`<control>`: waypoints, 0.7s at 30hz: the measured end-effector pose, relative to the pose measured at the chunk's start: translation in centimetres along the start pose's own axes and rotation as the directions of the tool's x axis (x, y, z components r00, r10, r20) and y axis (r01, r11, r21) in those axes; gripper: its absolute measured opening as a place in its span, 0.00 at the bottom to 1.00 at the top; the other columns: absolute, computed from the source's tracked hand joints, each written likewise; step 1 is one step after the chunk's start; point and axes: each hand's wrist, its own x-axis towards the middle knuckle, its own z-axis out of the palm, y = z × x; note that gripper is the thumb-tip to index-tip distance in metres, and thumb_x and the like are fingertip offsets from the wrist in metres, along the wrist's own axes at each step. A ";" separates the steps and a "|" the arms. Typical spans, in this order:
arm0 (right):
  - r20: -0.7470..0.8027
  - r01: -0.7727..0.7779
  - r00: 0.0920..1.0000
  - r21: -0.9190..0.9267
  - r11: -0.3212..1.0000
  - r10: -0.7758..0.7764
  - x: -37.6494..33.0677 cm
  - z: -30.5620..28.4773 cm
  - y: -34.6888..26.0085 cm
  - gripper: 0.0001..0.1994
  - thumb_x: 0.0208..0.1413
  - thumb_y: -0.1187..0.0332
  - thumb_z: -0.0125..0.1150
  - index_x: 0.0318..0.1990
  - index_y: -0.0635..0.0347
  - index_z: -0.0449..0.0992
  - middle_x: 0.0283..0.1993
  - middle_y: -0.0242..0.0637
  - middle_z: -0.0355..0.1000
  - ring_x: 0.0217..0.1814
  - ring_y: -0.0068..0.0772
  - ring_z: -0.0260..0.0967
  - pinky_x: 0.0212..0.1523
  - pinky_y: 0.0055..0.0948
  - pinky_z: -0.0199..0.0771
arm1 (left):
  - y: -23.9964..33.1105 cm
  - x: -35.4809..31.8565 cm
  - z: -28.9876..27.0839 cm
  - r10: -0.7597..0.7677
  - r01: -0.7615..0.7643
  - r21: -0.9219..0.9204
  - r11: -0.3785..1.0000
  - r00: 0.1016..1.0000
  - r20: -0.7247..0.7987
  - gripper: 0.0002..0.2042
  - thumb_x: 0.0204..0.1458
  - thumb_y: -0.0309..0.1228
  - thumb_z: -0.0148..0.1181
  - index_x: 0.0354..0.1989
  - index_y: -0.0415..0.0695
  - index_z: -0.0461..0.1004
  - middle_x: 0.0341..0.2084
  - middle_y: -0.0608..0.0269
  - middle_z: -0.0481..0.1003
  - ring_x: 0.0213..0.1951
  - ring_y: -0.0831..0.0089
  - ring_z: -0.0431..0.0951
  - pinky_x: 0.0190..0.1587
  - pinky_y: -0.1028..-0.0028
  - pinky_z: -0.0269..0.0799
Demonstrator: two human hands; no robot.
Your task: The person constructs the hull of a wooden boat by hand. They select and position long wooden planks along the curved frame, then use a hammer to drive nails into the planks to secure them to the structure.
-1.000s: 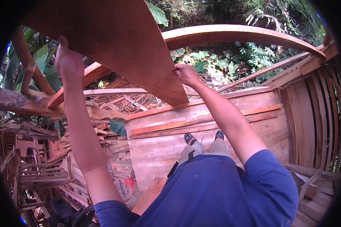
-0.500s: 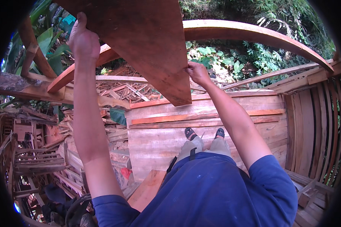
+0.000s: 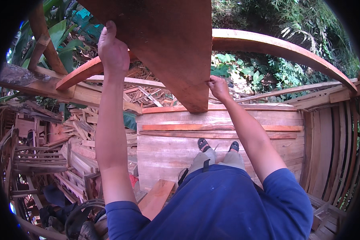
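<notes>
A wide reddish-brown wooden board is raised in front of me, its narrow pointed end hanging down over the deck. Along its slanted left edge, my left hand is closed on the wood, thumb up; its other fingers are mostly hidden. My right hand pinches at the right edge near the lower end. Whether something small is also between those fingertips is too fine to see. Behind the board runs a long wooden beam, which looks curved in this view.
I stand on a plank deck with long wood strips lying across it. A slatted wall rises at the right. Scrap wood is heaped at the left, and another board lies by my left side. Plants grow beyond.
The board and both hands have shifted to the right in front of the beam, the left hand most. Both hands stay at the board's edges. The view has tilted slightly.
</notes>
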 end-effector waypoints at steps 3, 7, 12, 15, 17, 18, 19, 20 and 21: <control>0.006 -0.014 1.000 -0.107 0.994 0.015 0.1 -0.9 -1.2 0.08 0.53 0.61 0.63 0.40 0.48 0.81 0.35 0.39 0.79 0.37 0.41 0.77 0.39 0.37 0.74 | -0.7 0.4 0.6 0.018 -0.017 -0.054 0.998 1.000 0.004 0.13 0.61 0.38 0.54 0.46 0.41 0.70 0.45 0.61 0.75 0.47 0.71 0.75 0.52 0.69 0.69; 0.012 0.121 0.993 -0.165 0.979 -0.120 0.2 -0.9 -2.4 0.07 0.52 0.62 0.63 0.36 0.48 0.81 0.31 0.40 0.78 0.34 0.45 0.76 0.34 0.41 0.73 | 0.9 -0.2 0.6 0.064 -0.062 -0.034 0.998 0.996 0.057 0.13 0.63 0.39 0.51 0.46 0.42 0.70 0.46 0.64 0.75 0.48 0.75 0.74 0.52 0.73 0.68; 0.015 0.084 0.996 -0.164 0.983 -0.083 -0.5 -0.2 1.3 0.10 0.50 0.56 0.64 0.37 0.46 0.80 0.36 0.41 0.78 0.41 0.48 0.75 0.42 0.45 0.75 | -0.7 -1.2 1.9 0.061 -0.061 -0.064 0.996 0.998 -0.003 0.14 0.62 0.41 0.53 0.45 0.43 0.70 0.42 0.65 0.77 0.41 0.80 0.76 0.45 0.76 0.72; -0.009 0.106 0.994 -0.199 0.974 -0.110 -0.8 0.1 1.7 0.10 0.47 0.57 0.65 0.36 0.46 0.81 0.33 0.40 0.78 0.37 0.48 0.76 0.40 0.44 0.75 | -0.6 -1.4 2.2 0.039 -0.040 -0.056 0.998 0.999 -0.017 0.12 0.62 0.40 0.52 0.41 0.43 0.71 0.38 0.65 0.77 0.39 0.78 0.76 0.44 0.75 0.73; 0.033 0.174 0.985 -0.159 0.972 -0.171 -0.2 -0.2 1.5 0.11 0.50 0.60 0.63 0.40 0.47 0.80 0.36 0.43 0.77 0.40 0.48 0.74 0.43 0.42 0.73 | 0.2 -1.9 2.2 0.049 -0.050 -0.046 0.998 0.999 -0.015 0.13 0.63 0.40 0.51 0.42 0.42 0.70 0.39 0.64 0.76 0.40 0.77 0.76 0.45 0.73 0.73; 0.108 0.160 0.983 -0.134 0.978 -0.146 -0.8 -0.8 1.0 0.13 0.54 0.60 0.59 0.46 0.47 0.79 0.41 0.46 0.76 0.46 0.50 0.72 0.48 0.42 0.71 | 0.0 -2.0 2.1 0.043 -0.044 -0.054 0.998 0.999 -0.014 0.14 0.63 0.41 0.51 0.43 0.42 0.69 0.39 0.64 0.76 0.40 0.77 0.76 0.46 0.73 0.73; 0.187 0.141 0.975 -0.110 0.984 -0.119 -0.9 -1.1 0.6 0.15 0.58 0.59 0.55 0.51 0.46 0.78 0.46 0.50 0.75 0.52 0.52 0.70 0.54 0.42 0.69 | -0.1 -1.8 2.0 0.050 -0.050 -0.045 0.998 0.999 -0.013 0.14 0.63 0.41 0.51 0.43 0.42 0.69 0.40 0.64 0.76 0.40 0.77 0.76 0.46 0.73 0.73; 0.187 0.159 0.973 -0.115 0.981 -0.136 -0.5 -1.0 0.8 0.15 0.57 0.59 0.55 0.51 0.45 0.78 0.46 0.50 0.75 0.52 0.52 0.71 0.53 0.42 0.69 | -0.2 -1.5 1.9 0.053 -0.054 -0.035 0.998 0.998 -0.014 0.14 0.63 0.41 0.51 0.43 0.42 0.69 0.40 0.63 0.76 0.40 0.77 0.76 0.46 0.73 0.73; 0.182 0.170 0.972 -0.120 0.978 -0.147 -0.2 -1.1 1.3 0.15 0.57 0.59 0.55 0.50 0.44 0.78 0.47 0.50 0.75 0.52 0.52 0.71 0.53 0.43 0.70 | -0.3 -1.3 2.1 0.051 -0.051 -0.025 0.998 0.999 -0.009 0.14 0.63 0.41 0.51 0.44 0.41 0.69 0.40 0.63 0.76 0.41 0.77 0.76 0.46 0.73 0.73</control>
